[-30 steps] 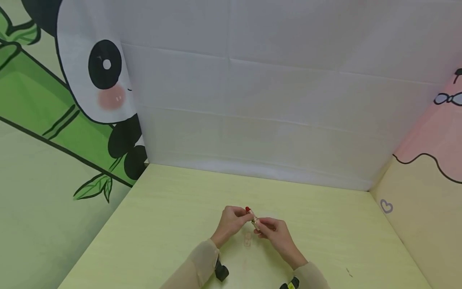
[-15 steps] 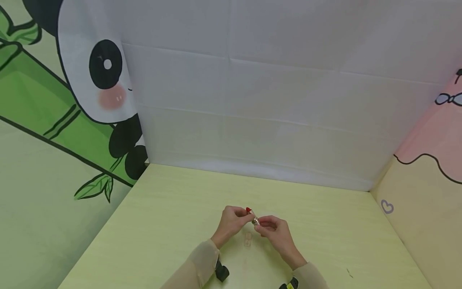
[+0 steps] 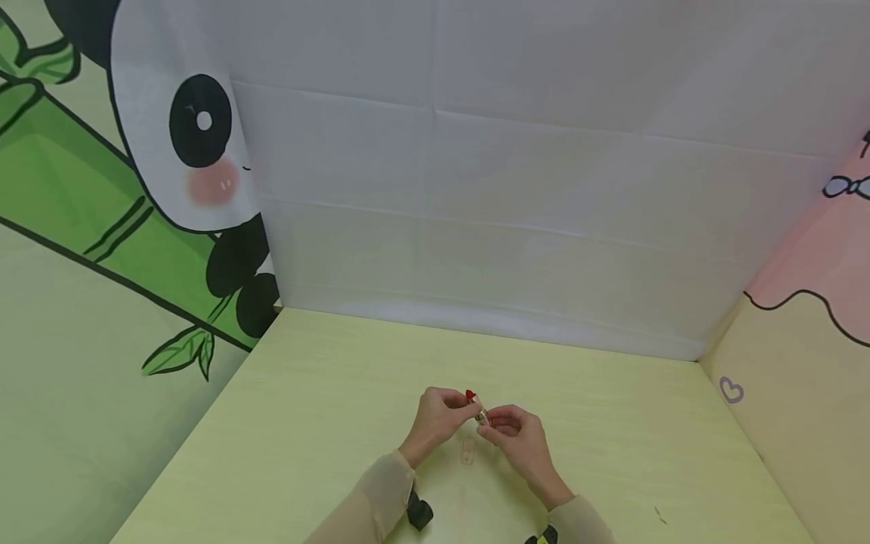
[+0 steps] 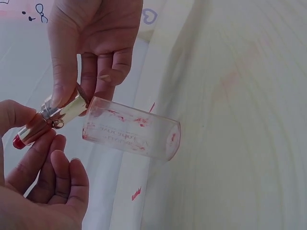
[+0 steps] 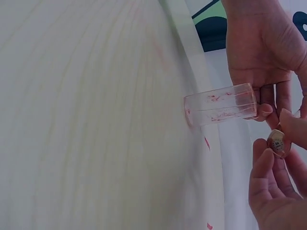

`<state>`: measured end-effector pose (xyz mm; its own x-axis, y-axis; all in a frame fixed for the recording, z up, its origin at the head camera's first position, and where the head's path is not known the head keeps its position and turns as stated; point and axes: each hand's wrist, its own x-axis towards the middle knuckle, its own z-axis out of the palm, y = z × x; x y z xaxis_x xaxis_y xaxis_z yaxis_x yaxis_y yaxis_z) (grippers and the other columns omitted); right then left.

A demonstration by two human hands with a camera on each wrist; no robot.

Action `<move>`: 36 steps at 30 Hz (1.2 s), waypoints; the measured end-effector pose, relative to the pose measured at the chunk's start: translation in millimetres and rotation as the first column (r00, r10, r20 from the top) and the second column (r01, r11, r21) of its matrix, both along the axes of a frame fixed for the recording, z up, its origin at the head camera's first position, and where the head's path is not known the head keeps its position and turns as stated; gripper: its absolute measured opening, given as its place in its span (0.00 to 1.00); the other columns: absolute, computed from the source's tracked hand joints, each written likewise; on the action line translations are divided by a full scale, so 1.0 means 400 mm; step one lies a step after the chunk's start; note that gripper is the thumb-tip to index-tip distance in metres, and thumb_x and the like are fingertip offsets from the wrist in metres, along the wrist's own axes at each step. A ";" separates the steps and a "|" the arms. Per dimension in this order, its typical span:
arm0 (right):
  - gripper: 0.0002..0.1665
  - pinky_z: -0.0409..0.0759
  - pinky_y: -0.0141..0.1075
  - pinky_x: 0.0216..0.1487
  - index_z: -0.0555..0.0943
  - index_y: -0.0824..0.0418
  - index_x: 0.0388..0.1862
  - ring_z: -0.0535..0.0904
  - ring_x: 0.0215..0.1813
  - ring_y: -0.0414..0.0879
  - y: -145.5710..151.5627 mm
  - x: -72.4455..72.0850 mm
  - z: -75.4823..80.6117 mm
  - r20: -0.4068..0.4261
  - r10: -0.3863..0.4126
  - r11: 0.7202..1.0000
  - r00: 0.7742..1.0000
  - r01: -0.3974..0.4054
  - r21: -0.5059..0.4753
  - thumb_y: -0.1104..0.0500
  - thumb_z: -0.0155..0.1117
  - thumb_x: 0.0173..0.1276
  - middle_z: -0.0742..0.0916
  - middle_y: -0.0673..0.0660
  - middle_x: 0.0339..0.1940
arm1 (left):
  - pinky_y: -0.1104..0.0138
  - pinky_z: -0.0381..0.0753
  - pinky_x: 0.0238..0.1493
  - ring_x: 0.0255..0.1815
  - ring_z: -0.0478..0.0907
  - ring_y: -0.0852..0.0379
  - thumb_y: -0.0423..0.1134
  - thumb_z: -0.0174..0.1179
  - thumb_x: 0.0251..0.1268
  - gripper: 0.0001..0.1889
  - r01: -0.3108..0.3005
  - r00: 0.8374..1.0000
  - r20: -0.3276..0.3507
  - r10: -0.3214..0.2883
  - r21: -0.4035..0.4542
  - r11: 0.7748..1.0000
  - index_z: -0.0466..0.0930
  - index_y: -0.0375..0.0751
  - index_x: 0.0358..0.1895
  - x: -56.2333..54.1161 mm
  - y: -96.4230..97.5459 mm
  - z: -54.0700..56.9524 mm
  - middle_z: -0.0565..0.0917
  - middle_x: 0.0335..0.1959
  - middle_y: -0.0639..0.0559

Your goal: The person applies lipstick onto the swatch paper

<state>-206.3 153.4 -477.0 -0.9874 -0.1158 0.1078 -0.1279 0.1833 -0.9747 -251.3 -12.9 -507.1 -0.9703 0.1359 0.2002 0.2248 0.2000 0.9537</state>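
The left hand (image 3: 433, 418) and right hand (image 3: 522, 442) both pinch a tilted lipstick (image 4: 60, 115) above the tabletop (image 3: 326, 400) — the left near the rounded red tip, the right on the base. Compared with a second ago, the lipstick has barely moved, but the right thumb and fingers sit differently on it. Its tube is slim, gold and shiny; a clear, red-smeared cap (image 4: 132, 129) with lettering stands nearby on the pale, faintly grained surface.
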 end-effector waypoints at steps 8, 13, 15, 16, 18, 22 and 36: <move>0.15 0.81 0.32 0.34 0.80 0.65 0.37 0.84 0.36 0.50 -0.002 -0.032 -0.077 -0.131 -0.066 0.994 0.989 0.076 0.077 0.66 0.76 0.52 0.86 0.57 0.33 | 0.66 0.75 0.28 0.24 0.77 0.60 0.42 0.68 0.53 0.08 -0.041 0.998 -0.043 0.041 -0.011 0.999 0.86 0.44 0.22 -0.002 0.008 -0.005 0.82 0.19 0.60; 0.16 0.81 0.33 0.31 0.80 0.59 0.35 0.84 0.34 0.45 -0.005 -0.036 -0.091 -0.222 -0.106 0.985 0.969 0.133 0.110 0.64 0.78 0.50 0.85 0.51 0.30 | 0.67 0.75 0.26 0.23 0.77 0.60 0.42 0.68 0.53 0.08 -0.056 0.996 -0.076 0.054 -0.023 0.998 0.85 0.46 0.20 0.000 0.012 0.000 0.82 0.18 0.61; 0.16 0.81 0.34 0.31 0.80 0.58 0.35 0.84 0.34 0.44 -0.005 -0.037 -0.092 -0.231 -0.107 0.984 0.967 0.136 0.115 0.65 0.78 0.50 0.85 0.50 0.31 | 0.67 0.75 0.25 0.22 0.76 0.61 0.42 0.68 0.53 0.09 -0.062 0.995 -0.085 0.059 -0.032 0.998 0.85 0.46 0.19 -0.002 0.014 0.001 0.82 0.17 0.61; 0.16 0.81 0.34 0.31 0.80 0.58 0.35 0.84 0.35 0.44 -0.004 -0.038 -0.092 -0.224 -0.101 0.985 0.969 0.129 0.113 0.64 0.78 0.50 0.85 0.50 0.31 | 0.67 0.75 0.25 0.22 0.76 0.61 0.41 0.68 0.53 0.09 -0.063 0.994 -0.087 0.059 -0.034 0.997 0.85 0.46 0.19 -0.002 0.014 0.001 0.82 0.18 0.61; 0.16 0.82 0.34 0.34 0.80 0.59 0.38 0.84 0.37 0.45 0.000 -0.041 -0.091 -0.188 -0.083 0.990 0.979 0.102 0.094 0.64 0.77 0.51 0.85 0.52 0.33 | 0.67 0.75 0.25 0.22 0.76 0.61 0.41 0.68 0.53 0.09 -0.063 0.994 -0.087 0.059 -0.040 0.997 0.85 0.46 0.19 -0.006 0.013 -0.001 0.82 0.18 0.61; 0.18 0.82 0.37 0.36 0.80 0.64 0.49 0.83 0.41 0.50 0.019 -0.046 -0.085 -0.060 0.012 0.999 0.998 -0.009 0.052 0.57 0.69 0.63 0.86 0.57 0.41 | 0.67 0.76 0.28 0.24 0.77 0.60 0.43 0.68 0.54 0.08 -0.028 0.998 -0.058 0.027 -0.025 0.999 0.86 0.46 0.22 -0.010 0.009 0.001 0.83 0.20 0.61; 0.19 0.76 0.35 0.37 0.80 0.70 0.52 0.75 0.40 0.46 0.056 -0.052 -0.051 0.125 0.215 0.976 0.969 -0.216 -0.007 0.56 0.55 0.74 0.83 0.61 0.41 | 0.64 0.73 0.33 0.28 0.75 0.60 0.39 0.67 0.57 0.07 0.038 0.999 -0.005 -0.038 -0.013 0.999 0.87 0.41 0.26 -0.005 0.006 0.027 0.84 0.23 0.55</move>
<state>-227.0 175.9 -497.5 -0.9446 -0.3278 -0.0153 -0.0433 0.1707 -0.9844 -253.5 -10.3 -496.2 -0.9632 0.1755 0.2035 0.2377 0.2032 0.9498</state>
